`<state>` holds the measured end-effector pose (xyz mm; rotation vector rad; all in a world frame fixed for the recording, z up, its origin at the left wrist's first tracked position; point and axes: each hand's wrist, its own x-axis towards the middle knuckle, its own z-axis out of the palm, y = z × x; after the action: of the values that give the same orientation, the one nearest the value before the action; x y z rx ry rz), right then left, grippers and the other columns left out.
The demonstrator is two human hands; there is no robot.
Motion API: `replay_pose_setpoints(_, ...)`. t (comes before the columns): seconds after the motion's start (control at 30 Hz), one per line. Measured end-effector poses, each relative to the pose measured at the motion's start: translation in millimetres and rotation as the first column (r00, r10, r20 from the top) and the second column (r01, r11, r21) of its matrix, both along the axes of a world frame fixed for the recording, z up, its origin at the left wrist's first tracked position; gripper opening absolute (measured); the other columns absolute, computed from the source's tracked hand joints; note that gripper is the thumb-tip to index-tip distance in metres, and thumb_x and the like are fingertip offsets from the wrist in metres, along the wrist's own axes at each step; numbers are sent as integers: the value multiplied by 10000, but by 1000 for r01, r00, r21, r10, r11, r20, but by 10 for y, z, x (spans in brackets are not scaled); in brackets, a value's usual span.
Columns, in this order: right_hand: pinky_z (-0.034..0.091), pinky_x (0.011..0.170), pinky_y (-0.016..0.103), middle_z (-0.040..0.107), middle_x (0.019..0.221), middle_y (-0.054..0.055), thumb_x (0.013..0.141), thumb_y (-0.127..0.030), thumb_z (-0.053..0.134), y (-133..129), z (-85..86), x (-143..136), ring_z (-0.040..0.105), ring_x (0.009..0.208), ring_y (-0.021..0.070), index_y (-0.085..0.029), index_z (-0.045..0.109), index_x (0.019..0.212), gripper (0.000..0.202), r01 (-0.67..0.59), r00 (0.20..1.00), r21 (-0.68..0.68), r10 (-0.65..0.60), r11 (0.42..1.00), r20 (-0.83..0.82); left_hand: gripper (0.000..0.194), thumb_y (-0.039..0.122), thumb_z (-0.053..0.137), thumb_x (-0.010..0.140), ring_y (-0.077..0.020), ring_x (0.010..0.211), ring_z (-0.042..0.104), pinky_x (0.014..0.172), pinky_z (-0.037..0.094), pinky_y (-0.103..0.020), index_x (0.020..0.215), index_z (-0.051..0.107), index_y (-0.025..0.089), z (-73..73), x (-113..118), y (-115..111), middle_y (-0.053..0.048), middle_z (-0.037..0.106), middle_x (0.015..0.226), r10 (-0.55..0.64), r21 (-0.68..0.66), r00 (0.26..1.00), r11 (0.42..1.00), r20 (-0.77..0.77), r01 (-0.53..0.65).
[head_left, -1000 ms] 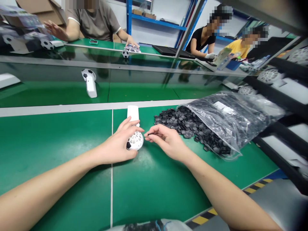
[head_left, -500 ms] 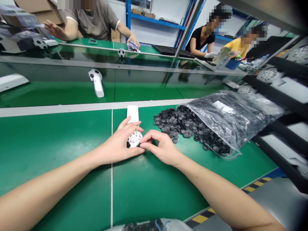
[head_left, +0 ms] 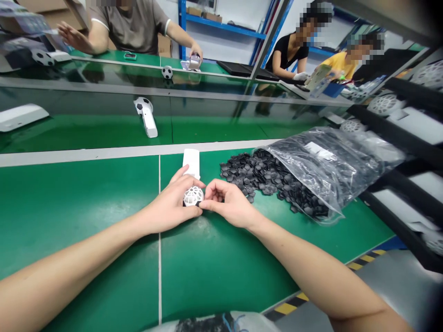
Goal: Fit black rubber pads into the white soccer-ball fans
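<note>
On the green counter (head_left: pixel 97 198), I have the device (head_left: pixel 193 197) upright-grilled in front of me, its white handle (head_left: pixel 191 162) pointing away. My left grip (head_left: pixel 171 203) is closed around the grille's left side, thumb along the near edge and fingers over the far side. My right grip (head_left: pixel 232 205) has its thumb at the near right rim, touching a dark patch there, with the other fingers curled; I cannot tell whether it pinches a loose piece. Just beyond it, to the right, lies a heap of black pieces (head_left: pixel 254 173), spilling from the open mouth of a clear bag (head_left: pixel 332 161). Past the pale edge strip (head_left: pixel 86 154), a second device (head_left: pixel 147 117) lies on the glossy green surface, and a white part (head_left: pixel 22 117) sits well to its left. Farther off, a small ball (head_left: pixel 167 72) stands near a person in grey (head_left: pixel 133 27). White grilles (head_left: pixel 384 105) fill the rack at right.
</note>
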<state>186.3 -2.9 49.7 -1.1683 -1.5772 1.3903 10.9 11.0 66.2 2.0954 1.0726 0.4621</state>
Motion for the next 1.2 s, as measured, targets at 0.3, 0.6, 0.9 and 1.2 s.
replay_pose_setpoints(0.3, 385, 593, 244, 567, 779, 0, 750, -369, 623, 98, 101, 241, 511, 709, 134, -200, 564, 793, 184, 31, 741, 365, -267, 931, 616, 403, 361, 650, 675, -277, 1357, 81, 1073, 205, -481, 1021, 480, 242, -84, -11, -4, -44, 474, 1223, -27, 72, 999, 997, 31, 24)
replay_pose_setpoints(0.6, 392, 636, 262, 608, 900, 40, 844, -230, 506, 130, 124, 370, 583, 798, 174, -206, 621, 898, 129, -94, 354, 303, -253, 948, 900, 509, 338, 681, 601, -266, 1124, 400, 981, 347, -470, 1052, 470, 234, -9, -74, 83, -60, 334, 1156, 111, 13, 993, 994, -38, -110)
replay_pose_setpoints(0.9, 344, 564, 233, 593, 887, 21, 807, -249, 562, 63, 224, 454, 567, 778, 150, -226, 614, 879, 92, -118, 350, 251, -197, 961, 916, 460, 366, 634, 646, -248, 1013, 440, 882, 402, -428, 1079, 501, 283, 88, -102, 100, -26, 369, 1052, 100, -80, 985, 990, -137, -112)
replay_pose_setpoints(1.2, 354, 568, 222, 564, 859, 9, 768, -212, 594, 104, 197, 475, 558, 727, 129, -216, 582, 833, 66, -60, 441, 247, -196, 967, 876, 445, 227, 554, 639, -148, 744, 507, 622, 439, -262, 1076, 489, 282, 197, -134, 78, -9, 392, 1052, 0, -147, 985, 989, -173, -26)
